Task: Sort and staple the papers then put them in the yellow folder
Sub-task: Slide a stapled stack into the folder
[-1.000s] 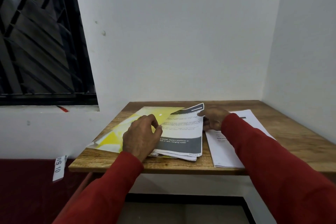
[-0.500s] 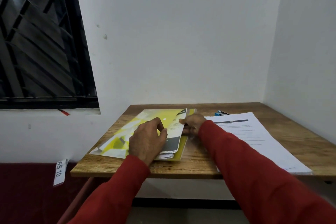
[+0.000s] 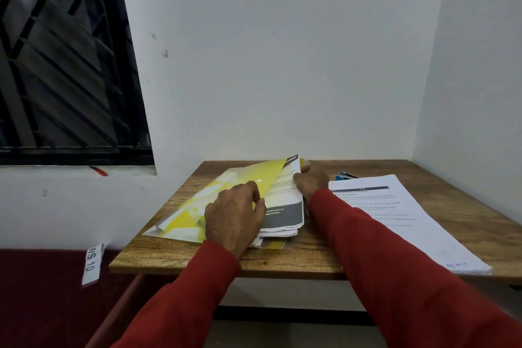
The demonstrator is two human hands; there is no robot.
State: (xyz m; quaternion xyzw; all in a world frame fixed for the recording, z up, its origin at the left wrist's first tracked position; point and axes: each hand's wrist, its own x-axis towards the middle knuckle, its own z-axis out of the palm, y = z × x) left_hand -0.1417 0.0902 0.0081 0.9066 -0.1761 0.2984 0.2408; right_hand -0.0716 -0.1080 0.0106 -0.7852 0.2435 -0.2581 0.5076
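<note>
The yellow folder (image 3: 226, 192) lies on the left half of the wooden table (image 3: 310, 257), its front cover raised off the papers. A stapled set of printed papers (image 3: 285, 203) with a dark grey band sits partly inside it, the lower sheets sticking out at the front. My left hand (image 3: 234, 215) holds the cover's edge over those papers. My right hand (image 3: 310, 181) grips the papers' right edge near the far corner. A second stack of white printed papers (image 3: 395, 215) lies to the right. A blue stapler (image 3: 346, 176) peeks out behind that stack.
White walls close the table in at the back and right. A dark barred window (image 3: 56, 65) is on the left. A paper tag (image 3: 93, 263) hangs left of the table's front corner. The right stack overhangs the table's front edge.
The camera view has shifted. The papers have gone further under the yellow cover, and my right hand has moved from the top corner to the papers' right edge. The left hand has stayed on the cover.
</note>
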